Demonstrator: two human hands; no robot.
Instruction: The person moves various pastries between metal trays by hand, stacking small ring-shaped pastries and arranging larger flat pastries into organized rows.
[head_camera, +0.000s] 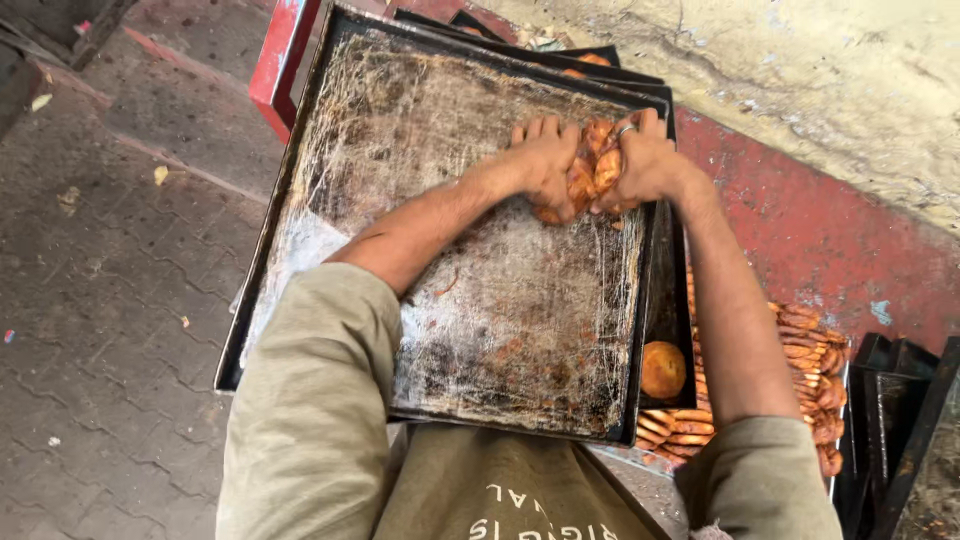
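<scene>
Head view: at one o'clock on the baking tray (400, 200), left hand (545, 160) and right hand (650, 160) press curled fingers around stacked rusks (592, 165), keeping them together.

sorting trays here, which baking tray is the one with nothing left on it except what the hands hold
The top baking tray, scraped bare; the hands gather its last pastries. The tray beneath holds a bun.

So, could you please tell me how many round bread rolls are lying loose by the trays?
1. The round roll lies in the lower tray, beside the top tray's right edge, near the stacked biscuits. Others may be hidden under the top tray.
</scene>
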